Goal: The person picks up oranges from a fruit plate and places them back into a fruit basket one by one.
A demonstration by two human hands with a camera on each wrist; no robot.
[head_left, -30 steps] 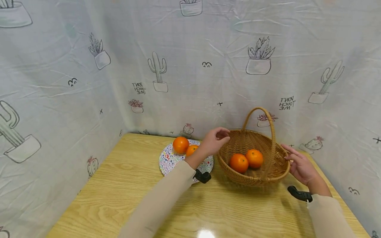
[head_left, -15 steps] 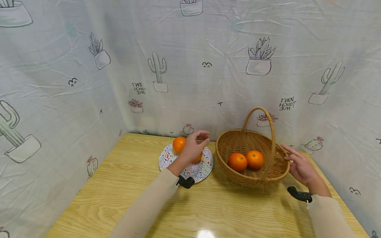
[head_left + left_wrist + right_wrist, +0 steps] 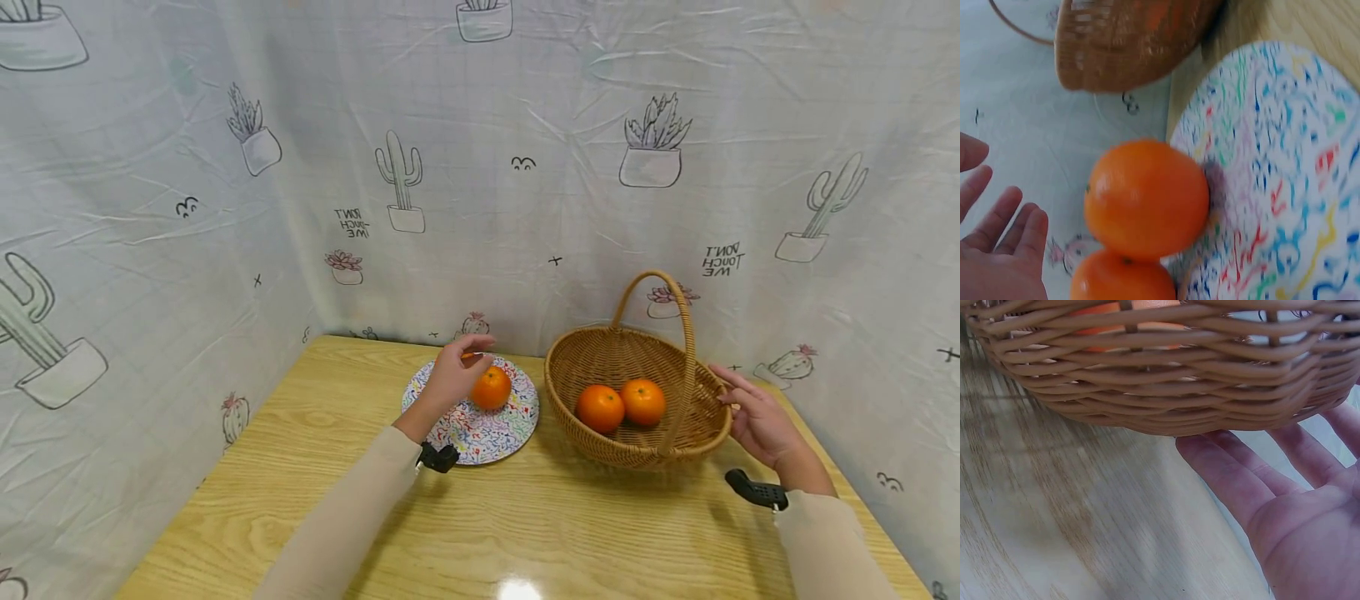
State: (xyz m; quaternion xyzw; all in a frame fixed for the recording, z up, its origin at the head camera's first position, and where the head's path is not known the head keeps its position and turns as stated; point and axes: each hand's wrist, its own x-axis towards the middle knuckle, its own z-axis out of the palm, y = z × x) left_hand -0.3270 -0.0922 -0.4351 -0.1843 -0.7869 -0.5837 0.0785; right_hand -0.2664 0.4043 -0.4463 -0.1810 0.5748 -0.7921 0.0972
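So, L hand (image 3: 448, 377) nr smooth, rnd oranges (image 3: 1147, 199).

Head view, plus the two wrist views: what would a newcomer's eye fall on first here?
Most likely the bright oranges, two of them side by side in the wicker basket toward the right. Two more sit on the colorfully patterned plate to its left, one mostly hidden by the left hand in the head view. The right hand, at the basket's right edge, would probably come next.
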